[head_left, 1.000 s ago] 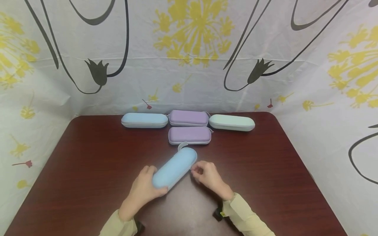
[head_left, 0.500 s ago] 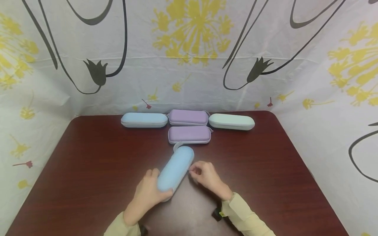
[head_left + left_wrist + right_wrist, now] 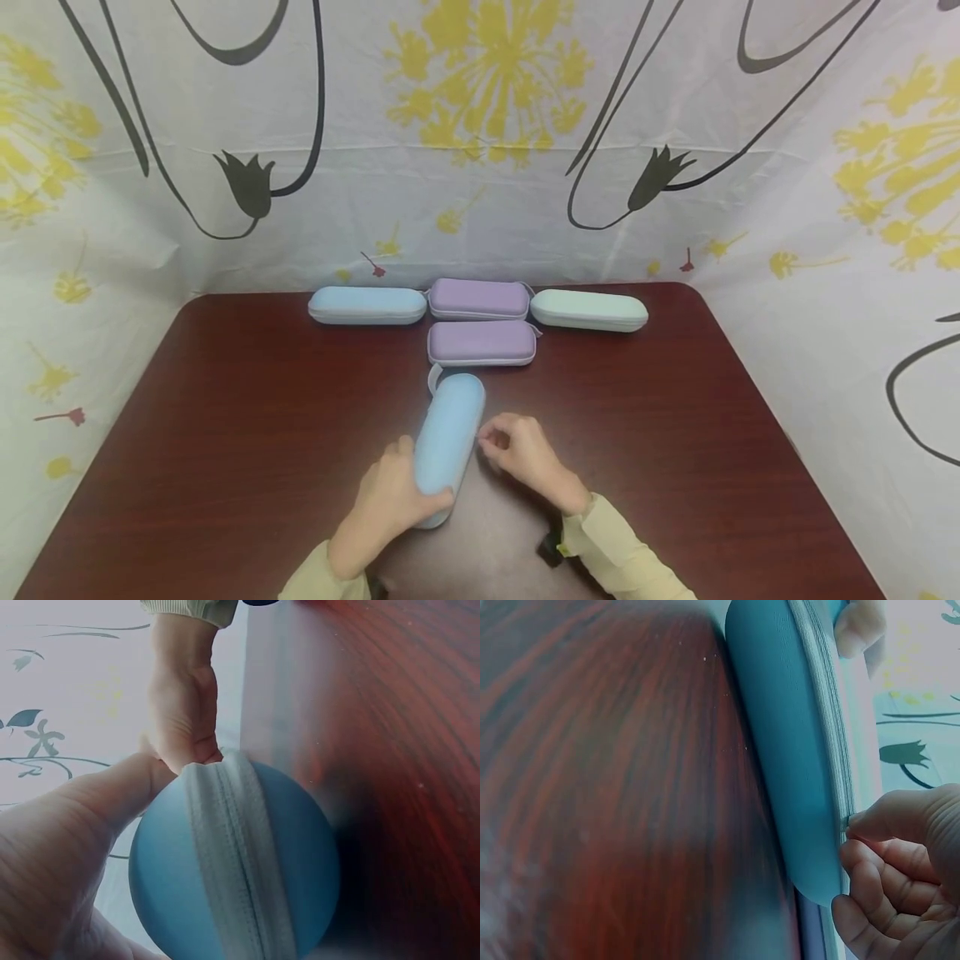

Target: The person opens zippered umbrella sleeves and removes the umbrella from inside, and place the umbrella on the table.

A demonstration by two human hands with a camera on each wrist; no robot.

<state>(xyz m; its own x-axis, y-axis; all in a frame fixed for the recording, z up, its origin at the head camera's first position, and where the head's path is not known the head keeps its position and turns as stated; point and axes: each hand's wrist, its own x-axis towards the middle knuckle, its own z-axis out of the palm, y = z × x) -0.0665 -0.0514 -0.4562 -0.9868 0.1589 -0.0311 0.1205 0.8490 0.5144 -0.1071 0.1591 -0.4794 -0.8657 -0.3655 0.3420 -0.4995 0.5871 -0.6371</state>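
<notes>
L hand (image 3: 393,492) grips the near end of a lt. blue case (image 3: 450,433), thumb across the top on the R side, fingers on the L; its grip is clamped round the case body; R hand (image 3: 525,450) is at the case's R side, thumb & index brought together in a pinch on the zip (image 3: 829,712), other fingers curled; any pull tab there is mostly hid by the fingertips.

Held case is mid tabletop (image 3: 225,433), btwn the 2 hands, long axis running away from the person w/ far end leaning a bit R; can't tell if it rests fully on the wood or is slightly raised; grey strap loop (image 3: 434,381) sticks out at its far L corner, close to the front purple case (image 3: 482,343).

Front purple case lies crosswise just beyond; behind it, a row along the back edge: another blue case (image 3: 367,306) on L, rear purple case (image 3: 480,298) in the ctr, mint case (image 3: 588,310) on R; row is end to end, v. close or touching.

Beige sleeves (image 3: 626,546) on both arms; small blk device (image 3: 551,547) by the R wrist; white cloth (image 3: 480,200) w/ yellow & dk grey flower prints hangs behind & at the sides.
</notes>
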